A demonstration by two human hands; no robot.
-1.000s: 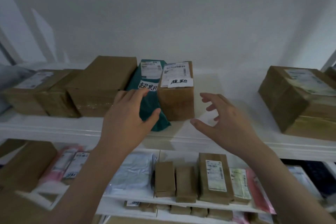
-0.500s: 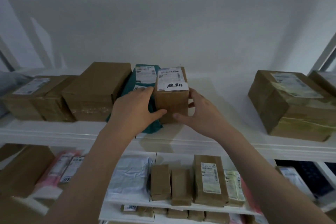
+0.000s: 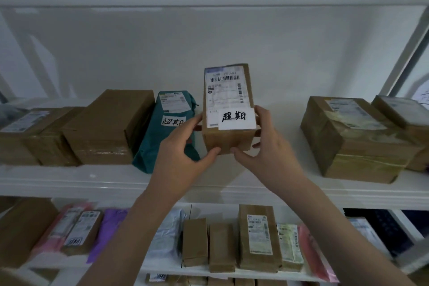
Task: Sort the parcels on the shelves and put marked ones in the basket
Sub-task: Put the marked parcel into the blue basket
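— Shelves [image 3: 232, 187], white and packed; the top one carries brown cartons either side, the biggest [image 3: 355, 139] well off to the right.

— And the one being handled?

— Box [image 3: 226, 109], small, brown cardboard, lifted clear of the top shelf and tilted so its label faces the person. A white slip [image 3: 235, 118] with handwritten characters is stuck across the lower part, so I'd call it marked. No basket anywhere I can see.

— How is it held?

— Left hand [image 3: 183, 158] curled round its left side, right hand [image 3: 267, 148] round its right, thumbs meeting under the near bottom edge. Both grips are clamped on the box.

— Will it handle easily?

— Looks stiff, and probably light for its size. Cardboard gives decent friction; the flat sides are the place to hold. One hand might manage the carry.

— Anything else marked?

— Teal bag [image 3: 167, 127] just left of it, leaning on a carton, wears a similar slip. Soft; it would sag if pinched at one end.
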